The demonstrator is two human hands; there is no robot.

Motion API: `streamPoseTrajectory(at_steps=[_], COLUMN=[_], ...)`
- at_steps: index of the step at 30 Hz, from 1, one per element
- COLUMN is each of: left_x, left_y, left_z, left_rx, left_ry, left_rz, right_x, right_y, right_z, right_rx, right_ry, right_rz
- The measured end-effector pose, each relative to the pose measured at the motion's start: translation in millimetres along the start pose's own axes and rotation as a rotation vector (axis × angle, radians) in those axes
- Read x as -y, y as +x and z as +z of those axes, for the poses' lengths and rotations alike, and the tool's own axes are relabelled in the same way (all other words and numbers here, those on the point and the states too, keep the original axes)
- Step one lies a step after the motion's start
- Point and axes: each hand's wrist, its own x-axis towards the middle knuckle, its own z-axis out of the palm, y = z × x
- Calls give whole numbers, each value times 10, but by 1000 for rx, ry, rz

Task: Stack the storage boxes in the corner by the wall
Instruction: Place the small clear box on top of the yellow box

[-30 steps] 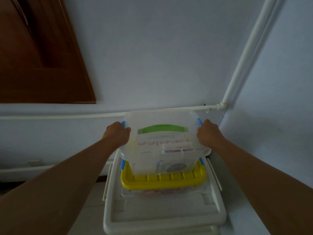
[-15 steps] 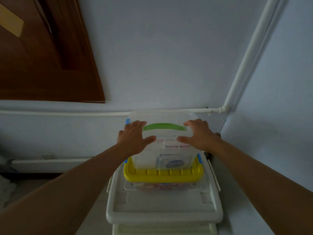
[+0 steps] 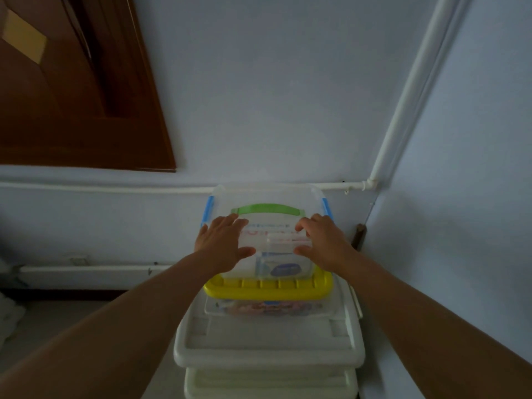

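Against the corner at twelve o'clock, four storage boxes are sitting in one column, sized so each broader lid is carrying a narrower load. At six o'clock, two large white bins (image 3: 269,352) are forming the base, though the lower one is barely showing. Above them, a yellow-lidded box (image 3: 267,287) is resting, and the clear box (image 3: 266,223) with its green handle (image 3: 267,210) is topping the stack. Both hands are lying flat on its lid, each grip released and grasping nothing: left hand (image 3: 220,244) at nine o'clock, right hand (image 3: 324,243) at three, probably pressing it square.
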Motion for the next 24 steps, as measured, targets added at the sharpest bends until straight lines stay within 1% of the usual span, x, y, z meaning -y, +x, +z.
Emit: streamPoseTrajectory(at_steps=[9, 15, 20, 24], left_x=[-83, -160, -145, -130], left_y=[-76, -338, -600, -810], left_z=[-86, -57, -7, 17], left_rx=[30, -39, -30, -64], left_ry=[28, 19, 4, -34], left_rz=[-33, -76, -107, -98], right_x=[37, 52, 51, 135], right_y=[-62, -252, -487, -685], right_z=[-63, -75, -8, 30], right_rx=[85, 93, 76, 88], right_ry=[-96, -79, -87, -64], right_rz=[0, 33, 52, 89])
